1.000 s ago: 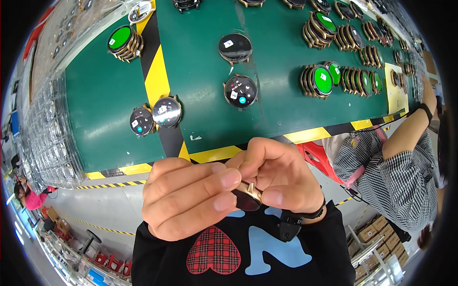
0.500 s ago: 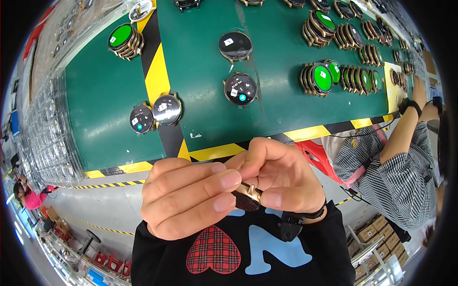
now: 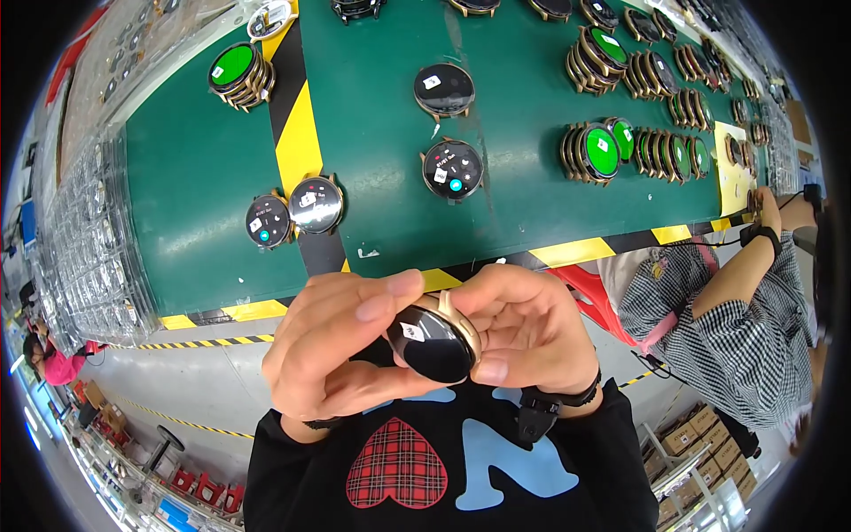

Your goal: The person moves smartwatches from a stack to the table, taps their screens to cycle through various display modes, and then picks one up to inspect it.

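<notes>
The round watch case (image 3: 434,348) is held between both hands in front of the chest, clear of the green surface (image 3: 372,168) and close to its front edge. Its dark face, bearing a white sticker, is tilted and in view. The left hand (image 3: 324,346) is partly closed: fingers along the upper left side, thumb below the face. The right hand (image 3: 536,332) is curled around the gold rim, thumb at the lower edge. Beyond, a lit watch (image 3: 452,171) lies face up near a dark watch (image 3: 445,90). Two more watches (image 3: 316,205) lie side by side at the striped tape (image 3: 299,133). Green-faced watches (image 3: 602,152) stand in rows at right, on the side of a co-worker in a checked sleeve (image 3: 740,315).
</notes>
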Demonstrator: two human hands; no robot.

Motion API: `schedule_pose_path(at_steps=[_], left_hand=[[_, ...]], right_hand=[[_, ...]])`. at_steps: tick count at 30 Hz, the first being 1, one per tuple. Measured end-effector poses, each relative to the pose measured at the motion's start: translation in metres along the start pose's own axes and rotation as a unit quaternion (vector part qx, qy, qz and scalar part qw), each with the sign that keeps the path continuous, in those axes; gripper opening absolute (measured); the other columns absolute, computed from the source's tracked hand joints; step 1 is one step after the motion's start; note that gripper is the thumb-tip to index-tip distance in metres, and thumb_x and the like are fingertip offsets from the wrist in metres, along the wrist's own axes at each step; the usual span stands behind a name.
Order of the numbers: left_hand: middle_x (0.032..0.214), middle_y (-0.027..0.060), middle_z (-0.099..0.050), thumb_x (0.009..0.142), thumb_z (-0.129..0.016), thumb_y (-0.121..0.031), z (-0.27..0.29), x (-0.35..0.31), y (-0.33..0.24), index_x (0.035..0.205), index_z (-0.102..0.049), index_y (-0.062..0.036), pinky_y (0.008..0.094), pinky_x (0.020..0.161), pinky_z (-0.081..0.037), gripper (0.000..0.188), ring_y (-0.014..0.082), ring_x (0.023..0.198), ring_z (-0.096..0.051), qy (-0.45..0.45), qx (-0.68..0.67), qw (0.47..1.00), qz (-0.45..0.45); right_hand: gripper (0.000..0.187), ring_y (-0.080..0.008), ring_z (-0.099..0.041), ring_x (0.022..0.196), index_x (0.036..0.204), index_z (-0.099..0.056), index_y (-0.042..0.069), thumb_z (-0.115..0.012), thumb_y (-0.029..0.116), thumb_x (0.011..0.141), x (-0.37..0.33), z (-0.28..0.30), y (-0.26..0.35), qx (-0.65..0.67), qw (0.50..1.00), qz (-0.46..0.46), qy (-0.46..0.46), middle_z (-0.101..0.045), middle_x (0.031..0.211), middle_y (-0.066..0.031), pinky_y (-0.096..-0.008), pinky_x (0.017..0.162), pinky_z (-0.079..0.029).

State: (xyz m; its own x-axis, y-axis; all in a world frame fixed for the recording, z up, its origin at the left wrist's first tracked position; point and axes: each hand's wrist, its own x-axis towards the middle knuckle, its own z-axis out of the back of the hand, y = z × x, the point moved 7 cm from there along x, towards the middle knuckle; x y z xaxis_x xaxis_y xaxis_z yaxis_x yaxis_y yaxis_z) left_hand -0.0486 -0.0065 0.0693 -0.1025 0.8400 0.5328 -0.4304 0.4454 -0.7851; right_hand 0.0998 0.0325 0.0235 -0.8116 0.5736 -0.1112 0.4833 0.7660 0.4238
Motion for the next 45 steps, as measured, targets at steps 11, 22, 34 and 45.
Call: schedule_pose_path(at_steps=[11,22,34,45], left_hand=[[0.107,0.0195,-0.075,0.063,-0.099,-0.022,0.005,-0.001,0.003,0.124,-0.059,0.0005,0.0342,0.068,-0.057,0.077,0.0263,0.084,-0.073,-0.016,-0.002,1.0,-0.016],[0.111,0.018,-0.074,0.063,-0.099,-0.017,-0.018,0.006,0.009,0.128,-0.057,0.0006,0.0355,0.076,-0.058,0.08,0.028,0.09,-0.073,-0.024,-0.04,0.999,0.02],[0.116,0.0229,-0.072,0.064,-0.097,-0.015,-0.107,0.076,-0.043,0.132,-0.054,0.003,0.0404,0.09,-0.056,0.082,0.0308,0.1,-0.072,0.089,-0.109,0.983,-0.118],[0.12,0.0193,-0.071,0.069,-0.093,-0.006,-0.161,0.114,-0.102,0.128,-0.056,-0.0025,0.0365,0.085,-0.058,0.07,0.0301,0.103,-0.071,0.08,-0.125,0.959,-0.242]], right_hand=[[0.043,-0.0243,-0.059,0.129,0.135,-0.055,-0.006,-0.064,-0.01,0.093,0.006,-0.003,-0.003,-0.006,1.0,0.014,0.002,-0.062,0.136,-0.018,-0.04,0.111,-0.047],[0.051,-0.026,-0.063,0.123,0.137,-0.051,-0.004,-0.069,-0.007,0.089,-0.008,-0.001,0.022,-0.118,0.986,0.033,-0.113,-0.061,0.135,-0.0211,-0.0384,0.104,-0.051],[0.056,-0.0277,-0.062,0.123,0.145,-0.042,-0.001,-0.066,-0.005,0.094,-0.086,0.003,0.095,-0.29,0.869,0.378,-0.136,-0.061,0.132,-0.021,-0.039,0.101,-0.053],[0.051,-0.0244,-0.066,0.115,0.142,-0.044,-0.006,-0.063,-0.009,0.094,-0.144,-0.023,0.161,-0.463,0.683,0.547,-0.139,-0.063,0.128,-0.0209,-0.0353,0.096,-0.054]])
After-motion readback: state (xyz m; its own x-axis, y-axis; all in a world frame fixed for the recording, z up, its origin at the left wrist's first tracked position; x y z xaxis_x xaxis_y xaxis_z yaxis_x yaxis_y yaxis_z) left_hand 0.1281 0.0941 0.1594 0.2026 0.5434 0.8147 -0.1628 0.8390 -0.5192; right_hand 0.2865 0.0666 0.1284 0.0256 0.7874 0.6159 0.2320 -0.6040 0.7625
